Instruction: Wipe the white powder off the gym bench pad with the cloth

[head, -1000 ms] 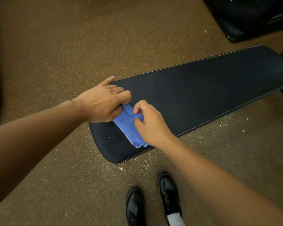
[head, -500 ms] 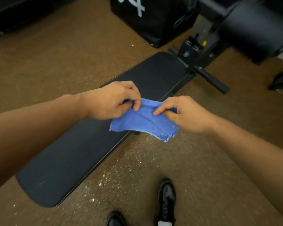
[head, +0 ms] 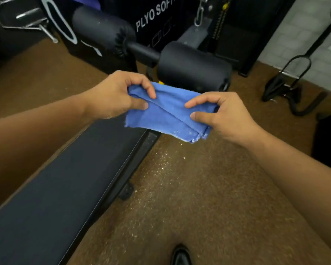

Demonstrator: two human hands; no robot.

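A folded blue cloth (head: 168, 111) hangs in the air between both hands, above the far end of the black bench pad (head: 65, 188). My left hand (head: 115, 96) pinches its left edge with thumb and fingers. My right hand (head: 224, 117) pinches its right edge the same way. White powder dusts the cloth's lower right corner. The pad runs from lower left toward the middle, and its visible surface looks dark and clean. Neither hand touches the pad.
White powder specks lie scattered on the brown floor (head: 180, 188) right of the bench. Black foam rollers (head: 193, 67) stand just beyond the cloth. A black plyo box (head: 157, 14) sits behind them. A black metal stand (head: 287, 81) is at right. My shoe (head: 181, 255) shows at the bottom.
Both hands lifted the cloth off the pad and now hold it spread in the air. The view swung along the bench toward its roller end.
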